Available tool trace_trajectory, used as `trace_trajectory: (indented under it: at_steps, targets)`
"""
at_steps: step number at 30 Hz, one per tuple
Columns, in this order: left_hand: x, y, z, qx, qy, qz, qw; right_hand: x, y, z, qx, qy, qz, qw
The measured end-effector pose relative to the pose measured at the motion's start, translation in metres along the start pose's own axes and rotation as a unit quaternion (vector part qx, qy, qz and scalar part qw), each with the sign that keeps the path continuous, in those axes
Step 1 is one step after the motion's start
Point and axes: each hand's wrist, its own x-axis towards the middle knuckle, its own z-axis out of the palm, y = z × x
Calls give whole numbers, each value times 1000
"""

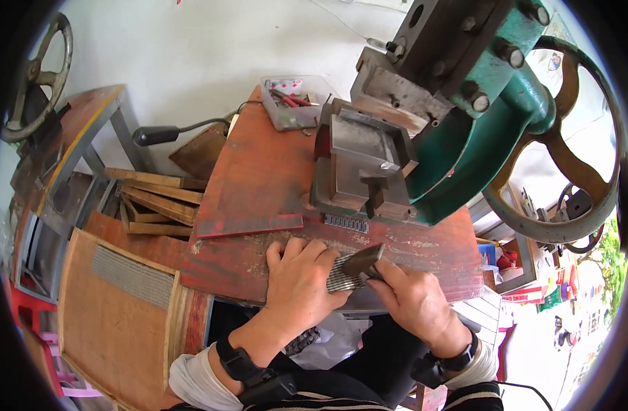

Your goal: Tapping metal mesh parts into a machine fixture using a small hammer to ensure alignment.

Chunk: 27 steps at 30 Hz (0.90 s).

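Note:
At the near edge of a worn reddish wooden table, my left hand is closed, its fingers pressed round the left end of a grey ridged metal piece. My right hand grips a flat, dark blade-like piece between thumb and fingers. That flat piece lies tilted across the ridged one, and its exact kind is unclear. Just beyond my hands, a short row of small grey metal parts lies at the foot of the press. Left of it rests a long red bar.
A green hand press with a steel die block and large handwheel stands at right. Behind is a clear plastic box holding red-handled pliers. At left are a wooden tray, stacked wooden frames and a black lamp.

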Motion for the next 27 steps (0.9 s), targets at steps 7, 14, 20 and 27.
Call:
trace_trajectory:
  at_steps: [7, 14, 20, 27]
  targets:
    - [-1, -6, -5, -14, -17, 29, 999, -17, 27, -15, 136, 3, 66, 989]
    - [-2, -4, -6, -6, -23, 39, 999, -17, 36, -10, 139, -21, 69, 988]
    - [0, -4, -8, 1, -25, 32, 999, 7, 16, -7, 78, 23, 10, 997]
    - [-2, -6, -5, -15, -16, 28, 999, 23, -1, -4, -25, -23, -6, 999]
